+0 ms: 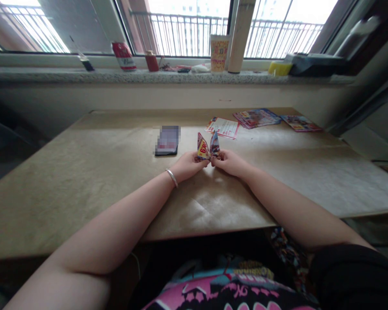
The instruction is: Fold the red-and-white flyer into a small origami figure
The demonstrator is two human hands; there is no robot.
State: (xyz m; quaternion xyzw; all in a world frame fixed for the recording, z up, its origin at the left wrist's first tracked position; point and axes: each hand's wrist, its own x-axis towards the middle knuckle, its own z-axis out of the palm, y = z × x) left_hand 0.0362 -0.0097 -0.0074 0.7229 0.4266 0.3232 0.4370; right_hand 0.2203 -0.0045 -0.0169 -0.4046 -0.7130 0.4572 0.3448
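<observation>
Between my two hands is a small folded paper [203,147] with bright print, its two pointed flaps standing up and spread apart in a V. My left hand [190,165], with a silver bangle at the wrist, pinches the lower left side of the paper. On the other side, my right hand [230,162] grips the lower right part, thumb in front. Both hands are just above the table, close together. The fingers behind the paper are mostly hidden. A dark phone [167,141] with a blurred screen lies on the table to the left of my hands.
A printed card [223,128] lies behind my hands. Colourful flyers [257,117] and another flyer [301,123] are at the table's back right. On the windowsill [174,77] stand a red can [123,56], a paper cup [219,53], a yellow sponge-like block [280,68] and a dark box [317,64].
</observation>
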